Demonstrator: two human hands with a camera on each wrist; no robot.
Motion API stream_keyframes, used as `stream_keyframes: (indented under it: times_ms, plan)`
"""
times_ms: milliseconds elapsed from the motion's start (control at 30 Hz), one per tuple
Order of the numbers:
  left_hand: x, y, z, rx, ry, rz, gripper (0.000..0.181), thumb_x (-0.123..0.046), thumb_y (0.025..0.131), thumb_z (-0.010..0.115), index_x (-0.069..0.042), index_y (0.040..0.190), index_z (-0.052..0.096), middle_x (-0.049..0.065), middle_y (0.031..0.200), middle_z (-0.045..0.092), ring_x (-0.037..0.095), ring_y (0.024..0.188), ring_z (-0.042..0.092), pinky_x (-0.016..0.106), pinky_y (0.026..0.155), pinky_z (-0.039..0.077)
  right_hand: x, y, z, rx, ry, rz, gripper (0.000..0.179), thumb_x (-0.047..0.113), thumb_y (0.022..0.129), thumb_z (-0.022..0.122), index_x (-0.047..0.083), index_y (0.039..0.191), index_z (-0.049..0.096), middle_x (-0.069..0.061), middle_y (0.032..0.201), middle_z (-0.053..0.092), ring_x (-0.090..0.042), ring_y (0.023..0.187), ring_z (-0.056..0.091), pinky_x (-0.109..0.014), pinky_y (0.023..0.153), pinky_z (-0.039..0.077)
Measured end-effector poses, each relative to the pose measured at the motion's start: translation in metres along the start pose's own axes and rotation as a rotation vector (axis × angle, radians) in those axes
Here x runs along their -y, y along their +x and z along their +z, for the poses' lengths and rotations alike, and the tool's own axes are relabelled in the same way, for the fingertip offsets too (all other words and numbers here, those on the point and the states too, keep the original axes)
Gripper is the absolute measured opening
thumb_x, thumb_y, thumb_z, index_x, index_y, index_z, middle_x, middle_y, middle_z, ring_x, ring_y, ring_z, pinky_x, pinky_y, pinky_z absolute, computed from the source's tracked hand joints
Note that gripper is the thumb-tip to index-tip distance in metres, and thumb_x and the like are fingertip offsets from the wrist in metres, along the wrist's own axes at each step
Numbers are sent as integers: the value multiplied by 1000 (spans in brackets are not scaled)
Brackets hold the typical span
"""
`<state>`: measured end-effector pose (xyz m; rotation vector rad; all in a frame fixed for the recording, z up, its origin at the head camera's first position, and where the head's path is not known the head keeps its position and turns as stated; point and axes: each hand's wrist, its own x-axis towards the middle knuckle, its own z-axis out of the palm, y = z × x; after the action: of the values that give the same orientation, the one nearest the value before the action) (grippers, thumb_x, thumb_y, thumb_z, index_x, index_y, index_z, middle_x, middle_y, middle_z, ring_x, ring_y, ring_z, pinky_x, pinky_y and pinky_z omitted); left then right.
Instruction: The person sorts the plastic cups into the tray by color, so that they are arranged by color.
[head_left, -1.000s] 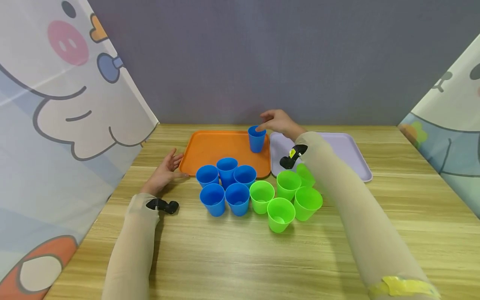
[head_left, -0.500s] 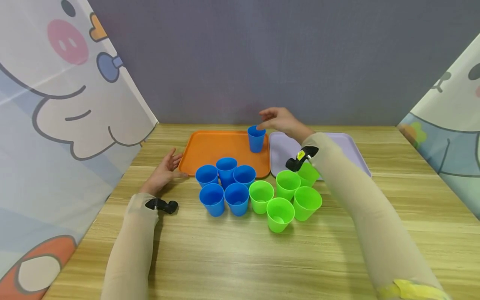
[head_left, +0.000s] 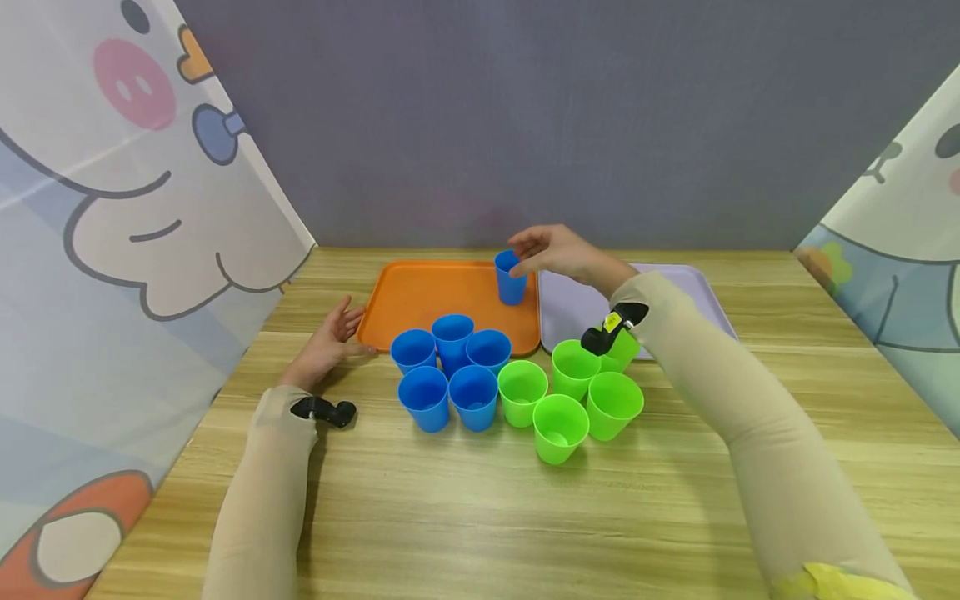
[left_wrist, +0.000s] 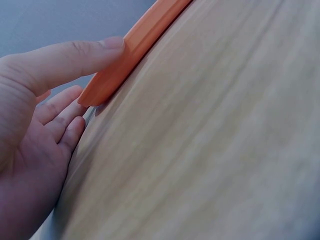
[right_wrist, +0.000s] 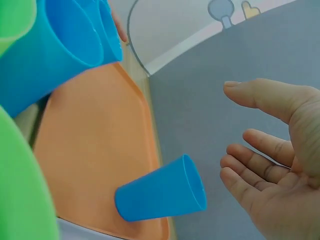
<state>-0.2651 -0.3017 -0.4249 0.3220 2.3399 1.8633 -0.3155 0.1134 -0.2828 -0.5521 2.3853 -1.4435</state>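
As only the right wrist view reveals, the spread, empty right hand [right_wrist: 282,197] clears the blue cup [right_wrist: 157,192], relaxed left hand [left_wrist: 37,145] touching orange tray [left_wrist: 132,52]

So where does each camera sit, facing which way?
Head: on the head, facing forward and down at cups and trays; left hand, right hand and sleeves show.
Left wrist: on that wrist, facing the orange tray; left hand shows.
Right wrist: on that wrist, facing the lone blue cup on that tray; right hand shows, and perhaps the left.
Head and right wrist share that cup.
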Motion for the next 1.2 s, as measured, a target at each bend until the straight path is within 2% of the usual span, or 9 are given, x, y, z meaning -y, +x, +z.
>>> stream_keyframes:
  times_ms: [333,500,700,867,1067,1200]
  plan:
    - [0,1,-1,11,1,-5,113,19,82,68,-4,157,-12,25,162,15,41,147,20,53,119,15,0,-7,14,82,20,-40,57,1,84,76,-8,136,53,-27,131,55,-37,120,53,-41,104,46]
    - [-1,0,-1,16,-3,-11,113,19,82,68,-4,157,-12,24,162,15,41,147,19,53,119,15,-1,-12,20,127,28,-51,56,-1,83,76,-6,134,54,-22,127,58,-38,119,54,-40,102,47]
    - [-3,-1,-2,18,1,-14,112,18,82,68,-5,158,-12,23,162,15,40,147,19,52,119,15,-6,-15,24,189,30,-76,56,-1,82,74,-7,134,53,-24,126,57,-44,120,51,-39,101,47]
    - [-5,-1,-2,20,5,-17,113,18,82,68,-5,158,-12,23,163,14,40,147,19,53,119,15,-6,-18,29,242,14,-84,54,1,82,75,-7,131,54,-19,123,60,-44,119,52,-37,99,49]
    - [-4,0,-1,20,12,-10,113,18,82,69,-4,157,-12,25,162,14,41,147,18,53,119,15,-11,-21,37,334,15,-94,55,0,83,74,-10,131,50,-28,130,53,-47,122,49,-38,102,46]
    - [-2,1,-1,15,20,-11,112,18,82,69,-3,157,-12,25,162,14,41,147,18,53,119,15,-14,-22,44,396,14,-91,60,0,81,75,-13,133,48,-31,133,51,-41,121,51,-38,103,46]
